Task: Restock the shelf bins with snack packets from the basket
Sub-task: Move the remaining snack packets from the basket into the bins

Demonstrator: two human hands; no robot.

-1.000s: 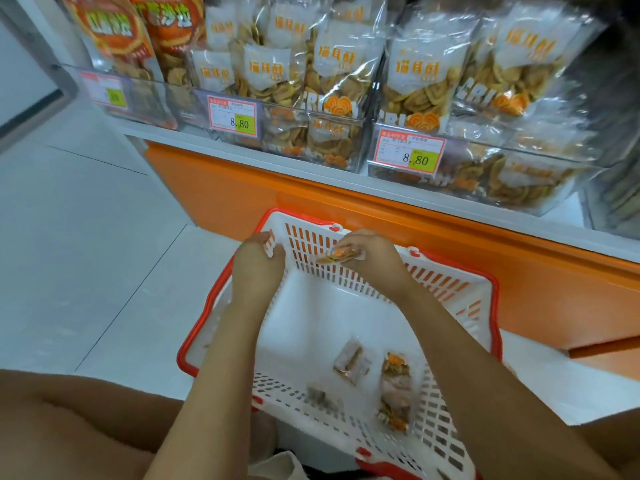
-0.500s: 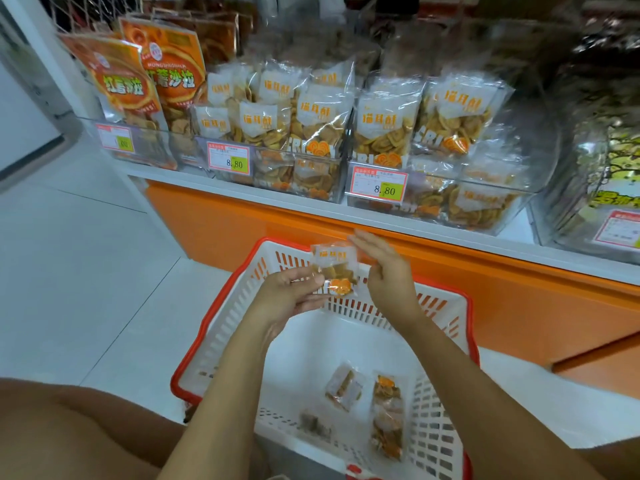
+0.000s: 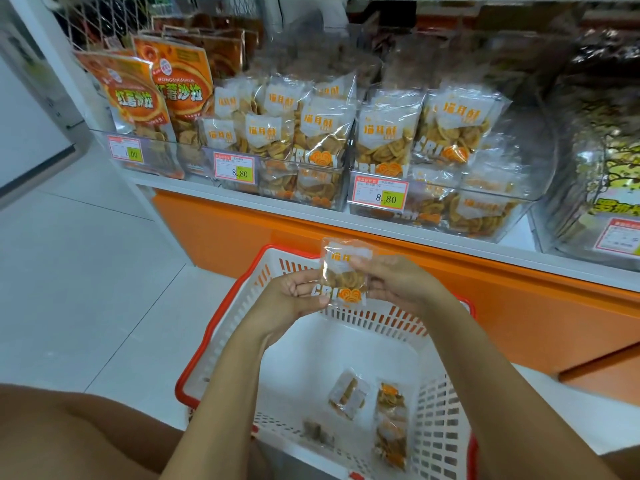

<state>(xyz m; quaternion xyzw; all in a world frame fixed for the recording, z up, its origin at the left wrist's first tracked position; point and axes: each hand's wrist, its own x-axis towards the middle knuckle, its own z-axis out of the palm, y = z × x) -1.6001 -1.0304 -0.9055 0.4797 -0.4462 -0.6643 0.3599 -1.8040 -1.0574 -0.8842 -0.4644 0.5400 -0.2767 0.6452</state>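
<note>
- The left hand (image 3: pixel 294 301) and the right hand (image 3: pixel 398 282) hold one snack packet (image 3: pixel 343 271) between them, upright and with the label turned to the person.
- The left fingers (image 3: pixel 306 284) are curled onto the packet's left edge. The right fingers (image 3: pixel 363 263) pinch its right side.
- Straight under the fingers stands the basket (image 3: pixel 440 420), white with a red rim, on the floor (image 3: pixel 86 271). The held packet is above the basket's far wall.
- In the basket, below the wrists, lie a few more small packets (image 3: pixel 348 394). One lies alone in the middle, two lie close together toward the right wall, and one small dark one is near the front. I cannot read what that one is.
- Beyond the fingertips and higher is the shelf. The middle bin (image 3: pixel 311 188) and the right bin (image 3: pixel 491 216) are clear, and both are full of packets with the same label as the held one.
- Each of these two bins carries a price tag (image 3: pixel 381 194) on its front.
- Up and to the left of the left hand, the left bin (image 3: pixel 156 161) holds tall orange bags (image 3: pixel 180 84).
- Far to the right of the right hand stands a large clear container (image 3: pixel 595 150). Its content is blurred.
- Between the hands and the bins run the white shelf edge and the orange panel (image 3: pixel 242 237) below it.
</note>
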